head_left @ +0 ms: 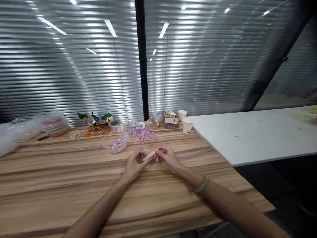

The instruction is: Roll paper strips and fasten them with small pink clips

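Note:
My left hand [135,165] and my right hand [167,158] meet above the wooden table, fingers pinched on opposite ends of a small beige stick-shaped piece [151,154]. A light green spot shows on it near the left fingertips; its exact kind is too small to make out. Just behind my left hand sits a clear round plastic bowl [105,142] with many tiny pink, purple and blue pieces [118,145] inside. More such tiny pieces lie in a loose pile [143,133] on the table behind my hands.
Two white paper cups [187,125] stand at the back right, beside a small open box [170,119]. Green and orange snack wrappers [99,120] lie back left. Stacked plastic lids [53,124] and clear plastic bags [15,134] sit far left. A white table [250,132] adjoins on the right.

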Available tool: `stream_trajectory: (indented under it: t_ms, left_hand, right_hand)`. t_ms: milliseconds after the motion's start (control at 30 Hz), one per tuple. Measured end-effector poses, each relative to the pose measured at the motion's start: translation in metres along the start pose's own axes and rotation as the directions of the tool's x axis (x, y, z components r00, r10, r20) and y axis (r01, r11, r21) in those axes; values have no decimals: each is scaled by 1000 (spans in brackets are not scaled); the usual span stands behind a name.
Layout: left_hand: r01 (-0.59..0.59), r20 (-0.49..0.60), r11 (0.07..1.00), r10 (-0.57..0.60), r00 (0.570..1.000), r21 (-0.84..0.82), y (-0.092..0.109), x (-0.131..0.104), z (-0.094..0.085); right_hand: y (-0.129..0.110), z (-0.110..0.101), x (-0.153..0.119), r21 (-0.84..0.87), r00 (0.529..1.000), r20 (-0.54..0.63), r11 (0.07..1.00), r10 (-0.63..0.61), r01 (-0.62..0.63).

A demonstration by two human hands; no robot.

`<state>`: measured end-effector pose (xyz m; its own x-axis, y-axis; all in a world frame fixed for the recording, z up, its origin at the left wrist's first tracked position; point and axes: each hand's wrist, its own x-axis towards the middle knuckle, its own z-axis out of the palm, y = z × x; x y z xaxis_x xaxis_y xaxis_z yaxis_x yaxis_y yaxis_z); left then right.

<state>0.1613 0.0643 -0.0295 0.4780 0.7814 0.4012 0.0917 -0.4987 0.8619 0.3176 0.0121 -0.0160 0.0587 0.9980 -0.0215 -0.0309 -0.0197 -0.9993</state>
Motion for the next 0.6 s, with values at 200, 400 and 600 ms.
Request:
stream_trajectory:
  t_ms: [200,400,600]
  left_hand:
    - [-15,12,999,14,1000,45,5,-1,-2]
    - [-28,42,996,24,999,81,3,-2,-4]
    - [-35,59,996,30,998,81,7,-2,-4]
  right_hand:
    - [0,1,0,-1,1000,7,1000,3,-3]
    - [0,2,-1,-17,1000,17,1000,-2,2]
    - [-1,2,-2,-24,1000,22,1000,3,-3]
